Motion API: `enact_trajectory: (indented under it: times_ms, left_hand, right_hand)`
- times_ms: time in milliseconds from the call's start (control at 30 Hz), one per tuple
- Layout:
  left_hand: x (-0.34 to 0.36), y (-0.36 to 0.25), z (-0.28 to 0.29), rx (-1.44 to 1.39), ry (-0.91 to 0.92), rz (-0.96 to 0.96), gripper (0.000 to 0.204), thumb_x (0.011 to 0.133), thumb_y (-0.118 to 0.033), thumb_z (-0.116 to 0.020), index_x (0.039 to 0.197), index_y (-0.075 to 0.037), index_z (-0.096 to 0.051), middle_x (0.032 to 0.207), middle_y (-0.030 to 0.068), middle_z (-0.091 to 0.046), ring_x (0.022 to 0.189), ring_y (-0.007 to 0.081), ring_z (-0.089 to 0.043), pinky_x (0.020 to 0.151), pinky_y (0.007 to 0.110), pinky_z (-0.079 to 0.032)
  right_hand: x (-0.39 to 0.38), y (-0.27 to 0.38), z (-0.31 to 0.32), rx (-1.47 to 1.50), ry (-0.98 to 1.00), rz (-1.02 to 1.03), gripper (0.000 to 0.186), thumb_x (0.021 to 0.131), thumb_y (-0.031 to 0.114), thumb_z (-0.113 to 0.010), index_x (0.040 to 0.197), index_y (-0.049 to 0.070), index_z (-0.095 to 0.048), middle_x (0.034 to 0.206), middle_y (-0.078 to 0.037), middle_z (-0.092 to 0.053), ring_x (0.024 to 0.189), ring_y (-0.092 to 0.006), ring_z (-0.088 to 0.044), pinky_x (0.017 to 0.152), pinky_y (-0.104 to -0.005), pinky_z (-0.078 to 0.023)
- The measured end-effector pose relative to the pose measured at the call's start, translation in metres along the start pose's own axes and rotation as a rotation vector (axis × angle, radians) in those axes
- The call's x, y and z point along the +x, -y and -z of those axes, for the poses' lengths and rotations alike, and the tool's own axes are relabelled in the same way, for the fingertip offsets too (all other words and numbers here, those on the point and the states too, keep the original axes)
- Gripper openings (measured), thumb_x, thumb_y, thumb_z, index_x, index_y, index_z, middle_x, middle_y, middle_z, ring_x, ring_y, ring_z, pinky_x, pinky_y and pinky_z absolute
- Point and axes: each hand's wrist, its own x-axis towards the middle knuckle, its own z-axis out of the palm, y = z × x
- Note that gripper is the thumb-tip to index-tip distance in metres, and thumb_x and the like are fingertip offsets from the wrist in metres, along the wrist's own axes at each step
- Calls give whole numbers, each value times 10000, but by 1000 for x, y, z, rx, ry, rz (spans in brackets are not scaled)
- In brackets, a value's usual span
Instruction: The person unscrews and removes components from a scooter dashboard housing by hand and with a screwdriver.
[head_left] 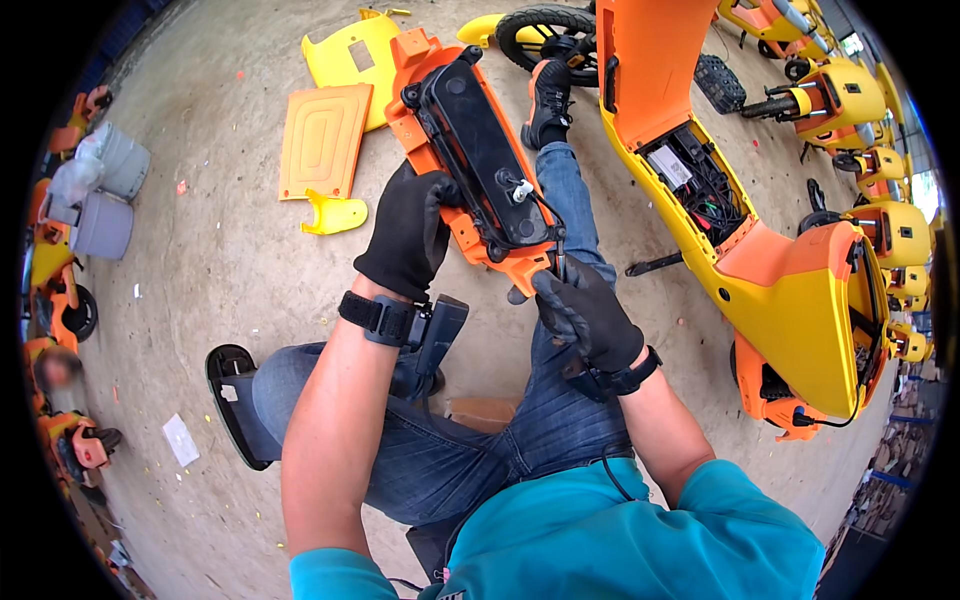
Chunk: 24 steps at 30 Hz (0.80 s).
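An orange plastic frame (408, 132) with a long black cover or lamp-like part (482, 150) set in it is held up over my legs. My left hand (405, 235), in a black glove, is closed round the frame's left edge. On the black part sits a white plug (521, 191), with a black cable curving from it toward the frame's lower right corner. There my right hand (590, 315), also gloved, has its fingers pinched together. A thin dark piece shows at the fingertips; whether it is cable or tool is unclear.
On the right stands a partly stripped yellow-and-orange scooter (700, 260) with bared wiring (705, 195). Yellow panel (350, 60), orange panel (322, 140) and small yellow piece (333, 213) lie on the concrete. Buckets (105, 222) stand left; several scooters (835, 105) line the right.
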Motion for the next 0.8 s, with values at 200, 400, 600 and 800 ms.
enact_trajectory:
  times_ms: [200, 400, 600, 800]
  left_hand:
    - [-5, 3, 1, -103, 1, 36, 120, 926, -32, -517, 994, -19, -614, 996, 73, -657, 946, 175, -630, 877, 309, -529]
    - [-3, -2, -6, -745, -120, 333, 173, 957, -85, -539, 1069, -18, -651, 1107, 88, -677, 1071, 197, -637, 957, 361, -520]
    - [13, -46, 0, -1260, -99, 546, 206, 950, -92, -566, 1128, -18, -638, 1142, 68, -664, 1079, 186, -630, 975, 362, -504]
    - [19, -57, -4, -1153, -54, 590, 252, 951, -93, -568, 1188, -22, -621, 1147, 56, -654, 1078, 169, -615, 984, 341, -481]
  right_hand:
    - [-4, 1, 0, 45, -5, -14, 343, 962, 336, -630, 1099, 22, -617, 591, 74, -423, 460, -19, -321, 429, -200, -247]
    - [-6, 2, -2, 75, 0, -24, 306, 946, 276, -650, 1110, 19, -624, 621, 78, -424, 474, -11, -294, 431, -200, -206]
    - [-3, 4, -3, 3, -58, -2, 345, 958, 335, -649, 1033, 0, -636, 550, 62, -458, 437, -24, -379, 422, -197, -298]
    - [-3, 2, -10, -50, -170, 59, 297, 942, 315, -666, 1004, 26, -640, 557, 74, -455, 458, -17, -380, 437, -195, -299]
